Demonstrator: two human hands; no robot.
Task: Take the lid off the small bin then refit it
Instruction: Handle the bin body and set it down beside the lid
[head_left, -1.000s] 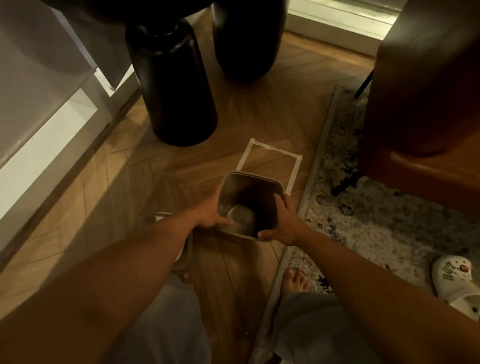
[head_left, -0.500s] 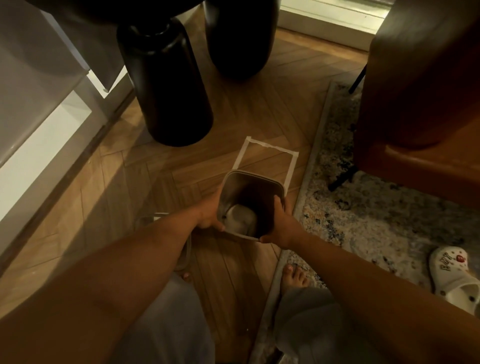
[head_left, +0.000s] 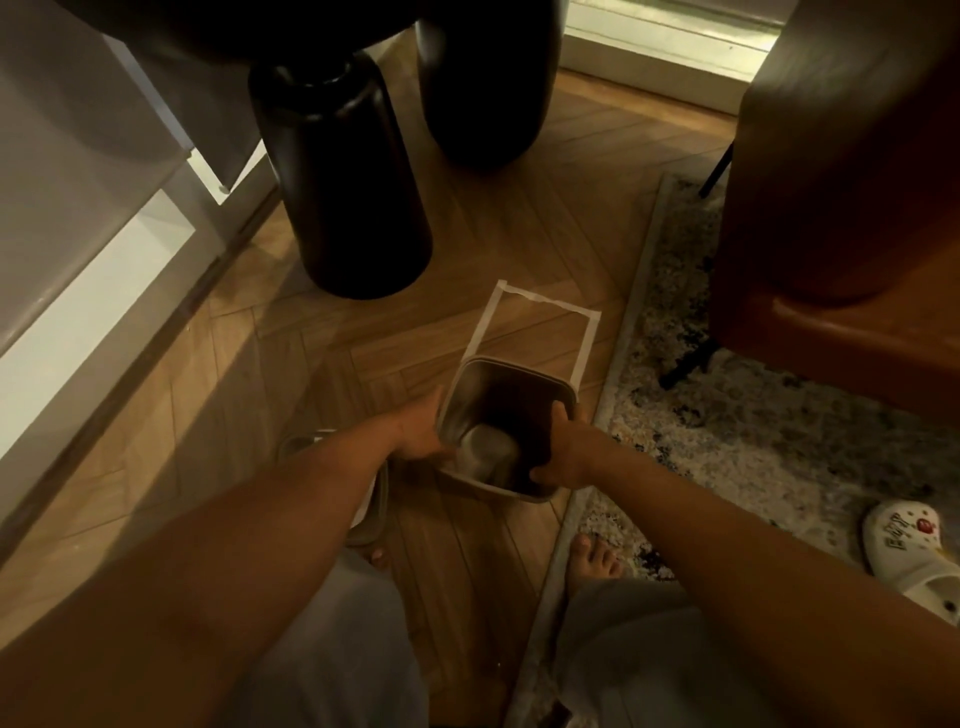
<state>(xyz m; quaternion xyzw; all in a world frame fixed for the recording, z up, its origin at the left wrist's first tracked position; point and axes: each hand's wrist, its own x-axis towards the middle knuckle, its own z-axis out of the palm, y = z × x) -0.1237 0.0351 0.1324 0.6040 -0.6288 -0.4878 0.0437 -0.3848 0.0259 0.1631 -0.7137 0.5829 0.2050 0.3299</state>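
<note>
Steel-lined small bin (head_left: 506, 431) sits lidless between our hands, at the near edge of the tape outline (head_left: 537, 325). Left hand (head_left: 418, 434) and right hand (head_left: 563, 457) clamp its sides. Lid (head_left: 371, 506) lies on the floor (head_left: 363, 338), left; refitting remains.

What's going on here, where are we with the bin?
A person is holding the small bin with both hands, the left hand on its left side and the right hand on its right rim. The bin is open, with no lid on it, and sits at the near end of a taped rectangle on the wooden floor. What looks like the lid lies on the floor under the left forearm, partly hidden. Refitting is not yet done.
</note>
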